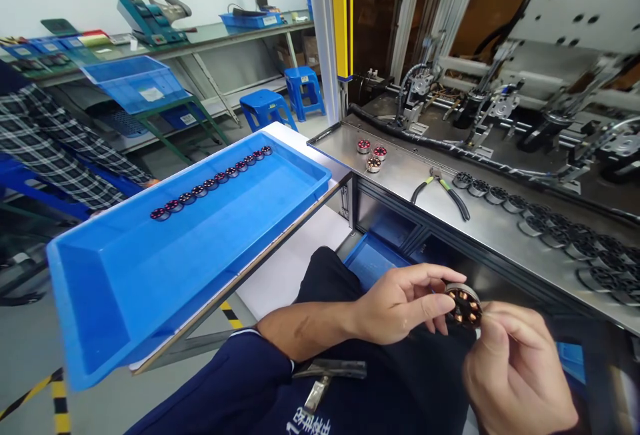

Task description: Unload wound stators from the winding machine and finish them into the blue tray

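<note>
Over my lap, my left hand [405, 303] grips a round motor stator [464, 304] between thumb and fingers. Copper windings show inside its dark ring. My right hand [517, 361] is closed in a pinch at the stator's right edge; what lies between its fingertips is hidden. Ahead on the metal bench [395, 178] lie wire cutters [439, 188] with black and green handles, jaws pointing away. To their left sit three stators, two red ones [380, 153] and one copper-wound one [373, 164]. A long line of dark stators [535, 216] runs along the bench to the right.
On my left, a large blue tray [200, 268] holds a diagonal row of wound stators [211, 184]. Machinery [480, 108] stands behind the metal bench. Blue stools [267, 107] and a workbench [210, 33] are farther back. A person in a checked sleeve [65, 141] is at far left.
</note>
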Demonstrator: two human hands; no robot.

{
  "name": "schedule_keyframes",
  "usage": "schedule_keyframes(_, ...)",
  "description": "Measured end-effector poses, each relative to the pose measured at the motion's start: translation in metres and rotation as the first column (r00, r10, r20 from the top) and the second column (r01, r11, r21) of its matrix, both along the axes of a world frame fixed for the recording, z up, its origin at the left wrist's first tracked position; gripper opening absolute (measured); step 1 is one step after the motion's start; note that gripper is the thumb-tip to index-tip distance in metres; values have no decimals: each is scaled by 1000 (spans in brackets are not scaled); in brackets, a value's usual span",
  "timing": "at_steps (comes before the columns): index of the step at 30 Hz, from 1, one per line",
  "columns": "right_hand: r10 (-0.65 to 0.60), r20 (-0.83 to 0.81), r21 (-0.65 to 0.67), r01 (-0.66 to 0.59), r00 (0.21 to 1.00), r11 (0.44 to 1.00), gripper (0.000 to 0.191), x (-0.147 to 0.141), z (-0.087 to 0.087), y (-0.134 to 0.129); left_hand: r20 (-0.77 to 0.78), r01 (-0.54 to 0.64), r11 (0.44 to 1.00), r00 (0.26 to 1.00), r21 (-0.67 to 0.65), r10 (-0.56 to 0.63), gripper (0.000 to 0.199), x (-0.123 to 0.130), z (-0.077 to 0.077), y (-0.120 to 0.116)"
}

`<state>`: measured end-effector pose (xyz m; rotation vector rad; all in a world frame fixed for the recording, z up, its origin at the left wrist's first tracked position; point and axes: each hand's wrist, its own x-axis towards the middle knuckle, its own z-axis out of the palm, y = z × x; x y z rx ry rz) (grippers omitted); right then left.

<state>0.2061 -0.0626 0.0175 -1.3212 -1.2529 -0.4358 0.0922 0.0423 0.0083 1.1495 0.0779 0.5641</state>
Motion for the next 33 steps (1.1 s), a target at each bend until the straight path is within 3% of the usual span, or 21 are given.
schedule_keyframes(8,-69,7,-36,70,998,997,9,1,4,-3,34,80,983,997,-163,-76,50,5,-5,0)
schedule_keyframes(14,-57,-9,-65,56,998,996,10,-1,10,-5,228,114,976,971,-184,-71,54,0,2,5)
schedule_keyframes(18,68,-47,-132,-73,997,989,15,0,22,-7,369,160,956,928,-247,-59,47,-3,7,4)
schedule_keyframes(21,164,98,-187,-144,982,972,13,9,27,-13,396,190,934,917,-303,-58,50,0,6,4)
schedule_keyframes(23,186,217,-231,-135,958,964,11,17,25,-18,315,177,931,947,-321,-71,57,3,5,6)
schedule_keyframes(24,189,252,-251,-124,949,960,11,20,23,-21,243,195,932,962,-304,-123,60,5,4,8)
schedule_keyframes(26,184,272,-294,-100,944,951,15,25,19,-27,79,353,907,936,-229,-344,64,8,1,13)
schedule_keyframes(29,155,280,-341,-53,947,939,23,28,15,-33,-65,612,776,777,-151,-626,69,11,-3,20)
schedule_keyframes(30,147,294,-349,-37,945,936,24,29,16,-33,-60,631,762,763,-146,-643,67,11,-4,21)
schedule_keyframes(33,134,380,-339,3,915,941,22,29,24,-33,46,581,799,812,-156,-581,56,11,-5,19)
